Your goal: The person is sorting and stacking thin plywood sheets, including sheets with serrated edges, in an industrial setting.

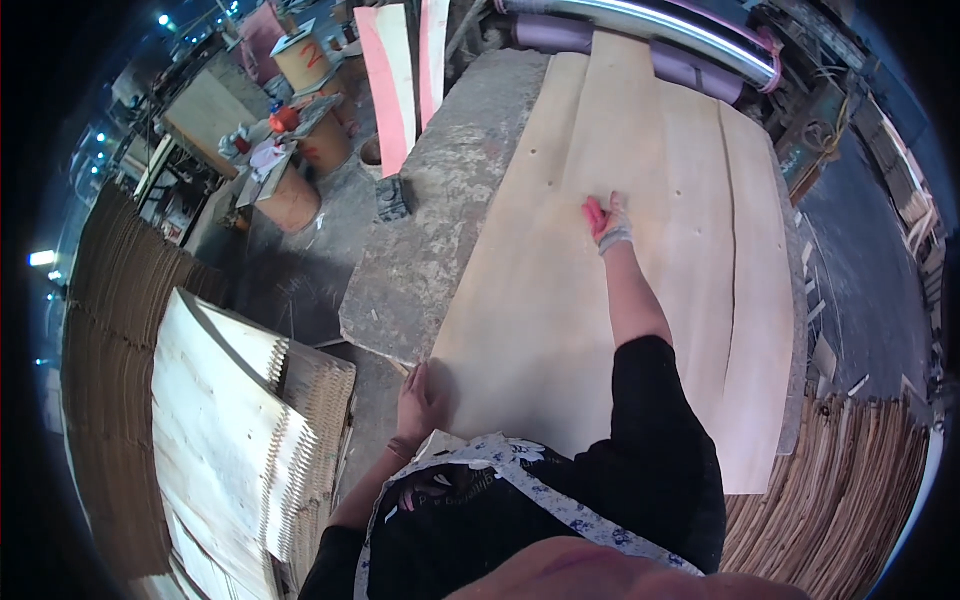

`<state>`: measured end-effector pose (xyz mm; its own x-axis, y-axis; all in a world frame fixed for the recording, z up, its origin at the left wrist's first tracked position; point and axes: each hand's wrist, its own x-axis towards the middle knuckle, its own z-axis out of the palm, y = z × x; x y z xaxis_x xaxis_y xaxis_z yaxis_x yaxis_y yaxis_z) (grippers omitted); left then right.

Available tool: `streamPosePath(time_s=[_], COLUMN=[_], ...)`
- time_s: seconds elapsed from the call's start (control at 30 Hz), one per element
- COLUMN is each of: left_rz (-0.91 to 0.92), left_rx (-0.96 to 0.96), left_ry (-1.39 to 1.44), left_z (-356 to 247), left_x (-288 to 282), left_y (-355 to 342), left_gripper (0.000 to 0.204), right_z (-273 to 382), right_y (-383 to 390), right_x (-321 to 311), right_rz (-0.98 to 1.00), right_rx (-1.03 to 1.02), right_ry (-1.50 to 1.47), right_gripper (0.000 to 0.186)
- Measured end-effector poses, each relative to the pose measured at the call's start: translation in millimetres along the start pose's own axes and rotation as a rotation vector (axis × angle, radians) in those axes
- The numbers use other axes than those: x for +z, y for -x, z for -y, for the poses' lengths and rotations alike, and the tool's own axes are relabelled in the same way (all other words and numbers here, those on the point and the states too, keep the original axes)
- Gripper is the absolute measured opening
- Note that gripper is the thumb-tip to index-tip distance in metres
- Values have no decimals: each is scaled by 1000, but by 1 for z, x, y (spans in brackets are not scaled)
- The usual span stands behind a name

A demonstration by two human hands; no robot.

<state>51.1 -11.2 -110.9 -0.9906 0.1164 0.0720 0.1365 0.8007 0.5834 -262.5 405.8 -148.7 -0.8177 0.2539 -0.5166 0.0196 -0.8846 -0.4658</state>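
At eleven o'clock, a tan drum [292, 70] has one big red number [311, 54] on it. Toward half past ten, another drum [334, 140] has red marks [312, 155] too messy to read. At six o'clock, the black shirt [640, 470] has small pale letters [455, 493].

Two hands [610, 222] [416, 408], two pink-white strips [386, 85] [432, 62]

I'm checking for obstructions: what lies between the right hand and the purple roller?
Only pale wood veneer shows between the right hand and the purple roller; the head view shows no loose object there.
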Motion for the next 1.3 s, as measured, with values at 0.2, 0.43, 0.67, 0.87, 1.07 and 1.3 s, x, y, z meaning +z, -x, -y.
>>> streamPosePath(time_s=[0.2, 0.43, 0.67, 0.87, 1.07, 1.3], left_rz=[138, 280, 676, 541, 541, 499], left_rx=[-68, -350, -498, 192, -241, -400], left_ry=[100, 586, 1166, 1042, 945, 948], left_z=[12, 33, 26, 13, 7, 27], left_x=[-4, -13, -13, -30, -36, -14], left_y=[-6, -35, -49, -39, 21, -28], left_gripper=[55, 44, 32, 31, 31, 25], right_z=[-52, -30, 2, -38, -50, -27], right_y=[28, 320, 457, 454, 459, 433], right_x=[-62, -123, -245, -280, -313, -259], right_rz=[295, 342, 44, -48, -330, -221], right_rx=[-34, 519, 1080, 141, -29, -127], right_ry=[299, 596, 846, 363, 254, 307], right_gripper=[28, 43, 68, 50, 25, 22])
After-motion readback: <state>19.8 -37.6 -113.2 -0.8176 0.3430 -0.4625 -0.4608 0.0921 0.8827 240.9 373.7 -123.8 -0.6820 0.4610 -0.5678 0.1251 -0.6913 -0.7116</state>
